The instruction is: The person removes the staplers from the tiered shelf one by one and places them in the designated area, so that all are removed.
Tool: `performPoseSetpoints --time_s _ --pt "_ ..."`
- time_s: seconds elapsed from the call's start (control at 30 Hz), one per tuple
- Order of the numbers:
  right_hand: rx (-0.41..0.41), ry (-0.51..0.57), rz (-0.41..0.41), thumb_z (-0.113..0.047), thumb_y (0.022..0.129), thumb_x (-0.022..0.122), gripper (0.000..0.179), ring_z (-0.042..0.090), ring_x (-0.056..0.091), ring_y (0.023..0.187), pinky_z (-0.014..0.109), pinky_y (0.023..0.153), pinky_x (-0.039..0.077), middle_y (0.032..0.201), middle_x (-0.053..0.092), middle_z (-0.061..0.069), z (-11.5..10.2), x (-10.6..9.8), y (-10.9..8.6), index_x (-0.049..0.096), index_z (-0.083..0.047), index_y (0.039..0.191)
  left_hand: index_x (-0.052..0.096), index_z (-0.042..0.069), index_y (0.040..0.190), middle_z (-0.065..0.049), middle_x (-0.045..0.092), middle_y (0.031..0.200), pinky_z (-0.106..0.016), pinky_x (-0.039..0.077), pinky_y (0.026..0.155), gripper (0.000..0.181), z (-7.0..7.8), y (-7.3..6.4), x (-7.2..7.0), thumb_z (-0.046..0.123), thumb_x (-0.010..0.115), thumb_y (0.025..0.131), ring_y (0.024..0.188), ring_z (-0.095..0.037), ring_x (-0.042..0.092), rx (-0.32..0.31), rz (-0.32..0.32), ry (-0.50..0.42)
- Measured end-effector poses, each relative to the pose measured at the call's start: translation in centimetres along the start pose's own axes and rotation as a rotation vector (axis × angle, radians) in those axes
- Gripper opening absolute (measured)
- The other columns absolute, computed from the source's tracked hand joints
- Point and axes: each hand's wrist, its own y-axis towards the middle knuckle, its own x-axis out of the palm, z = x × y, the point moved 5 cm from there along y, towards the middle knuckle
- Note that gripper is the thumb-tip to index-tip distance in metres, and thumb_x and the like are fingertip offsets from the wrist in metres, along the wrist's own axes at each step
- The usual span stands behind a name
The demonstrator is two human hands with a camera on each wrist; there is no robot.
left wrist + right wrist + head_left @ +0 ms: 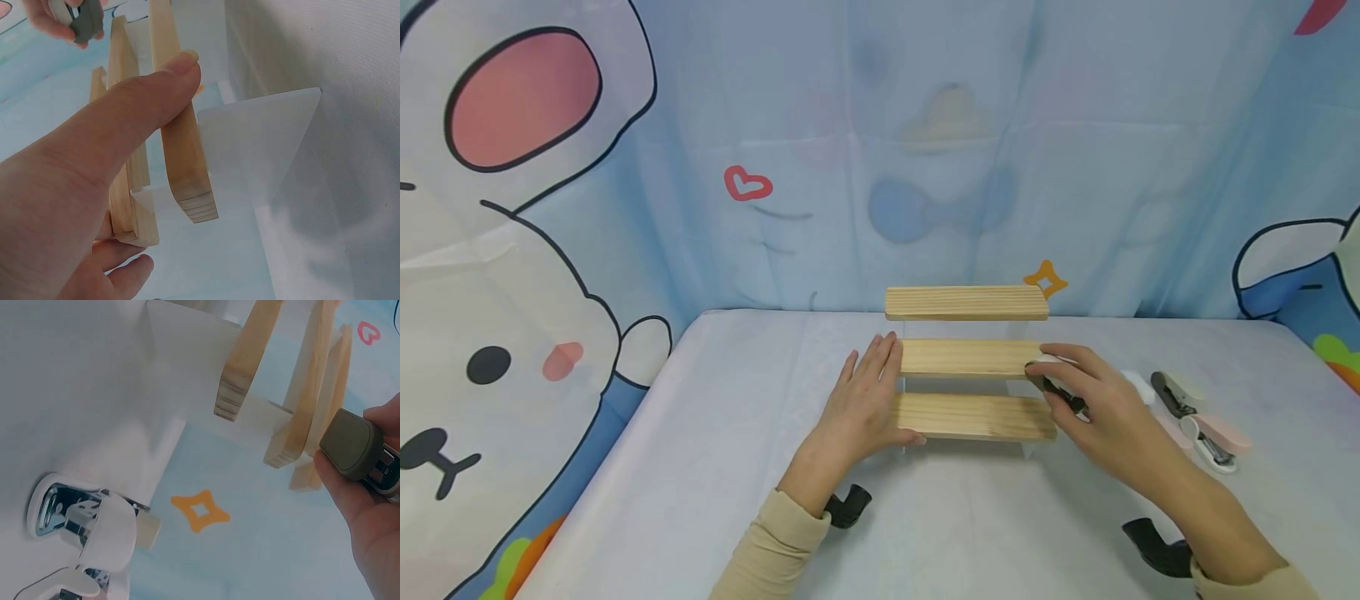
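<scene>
A stepped rack has three pale wooden planks, the lowest plank (973,417), middle plank (970,358) and top plank (966,303), on a translucent white side panel (256,144). At its left end my left hand (861,412) rests, thumb (178,72) on the lowest plank and straight fingers against the end of the middle one. My right hand (1093,404) holds a dark grey-green stapler (353,444) between thumb and fingers, beside the right end of the middle plank. Part of that stapler is hidden by the hand in the head view.
Several more staplers lie on the white cloth right of the rack, among them a dark-and-cream stapler (1176,392) and a pink-and-white stapler (1213,442). Behind stands a blue printed curtain (820,167). Black curved pieces (848,507) sit by both wrists.
</scene>
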Motion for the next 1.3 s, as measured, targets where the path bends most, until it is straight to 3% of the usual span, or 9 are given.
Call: performPoseSetpoints --time_s 0.17,0.43,0.73,0.97,1.3 --pt "0.037 -0.036 -0.013 0.010 0.076 0.074 0.043 0.004 0.052 0.072 0.013 0.052 0.038 0.131 0.057 0.017 0.1 -0.6 -0.7 0.069 -0.008 0.115 0.016 0.002 0.158 -0.010 0.017 0.167 -0.049 0.019 0.125 0.128 0.1 0.0 0.0 0.060 0.084 0.066 0.155 -0.026 0.015 0.005 0.009 0.002" --pt "0.054 -0.053 -0.023 0.010 0.075 0.076 0.046 0.010 0.054 0.081 0.010 0.053 0.032 0.134 0.058 0.014 0.3 -1.1 -2.0 0.069 -0.008 0.117 0.016 0.002 0.158 -0.011 0.017 0.166 -0.049 0.019 0.125 0.128 0.1 -0.1 -0.1 0.060 0.084 0.067 0.155 -0.026 0.015 0.005 0.007 -0.003" --pt "0.091 -0.079 -0.009 0.010 0.074 0.077 0.050 0.016 0.060 0.093 0.009 0.059 0.040 0.133 0.060 0.010 0.7 -1.9 -3.4 0.068 -0.008 0.119 0.015 0.002 0.158 -0.011 0.016 0.167 -0.049 0.018 0.125 0.128 0.2 -0.1 -0.1 0.060 0.084 0.067 0.155 -0.026 0.015 0.004 0.006 -0.008" --pt "0.118 -0.079 0.020 0.008 0.075 0.077 0.049 0.007 0.057 0.094 0.011 0.055 0.039 0.133 0.060 0.012 1.0 -2.4 -4.3 0.068 -0.006 0.121 0.015 0.002 0.158 -0.011 0.016 0.167 -0.049 0.018 0.125 0.128 0.2 -0.2 -0.2 0.059 0.085 0.067 0.155 -0.026 0.015 -0.001 0.003 -0.013" --pt "0.203 -0.145 -0.029 0.003 0.075 0.079 0.047 0.031 0.063 0.105 0.008 0.069 0.042 0.131 0.061 0.013 1.3 -2.9 -5.3 0.069 -0.008 0.119 0.016 0.002 0.158 -0.010 0.016 0.167 -0.049 0.018 0.125 0.128 0.1 -0.1 -0.1 0.059 0.085 0.067 0.155 -0.025 0.015 0.001 0.003 -0.015"
